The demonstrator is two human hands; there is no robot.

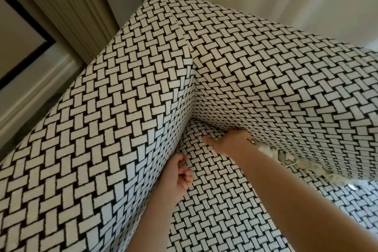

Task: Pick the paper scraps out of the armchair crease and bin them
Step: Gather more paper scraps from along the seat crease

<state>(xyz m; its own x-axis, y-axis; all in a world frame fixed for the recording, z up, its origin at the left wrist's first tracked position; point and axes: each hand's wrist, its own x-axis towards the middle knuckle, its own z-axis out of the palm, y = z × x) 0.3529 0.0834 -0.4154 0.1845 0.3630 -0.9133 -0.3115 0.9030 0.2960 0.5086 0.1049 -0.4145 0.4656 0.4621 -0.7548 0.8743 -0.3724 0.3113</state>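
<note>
The right hand (231, 142) hides its fingers in the crease (206, 121), grip unclear; paper scraps (273, 152) string rightward along it; the left hand (180, 176) is fisted.

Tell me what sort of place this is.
Probably a living room or bedroom in a home or hotel. An upholstered armchair in black-and-white woven-pattern fabric fills the view, pleated beige curtains hang behind it, and white moulded trim runs beside them.

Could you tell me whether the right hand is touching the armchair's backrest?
Touching. The head view shows the right hand with fingers buried under the backrest at the crease.
</note>
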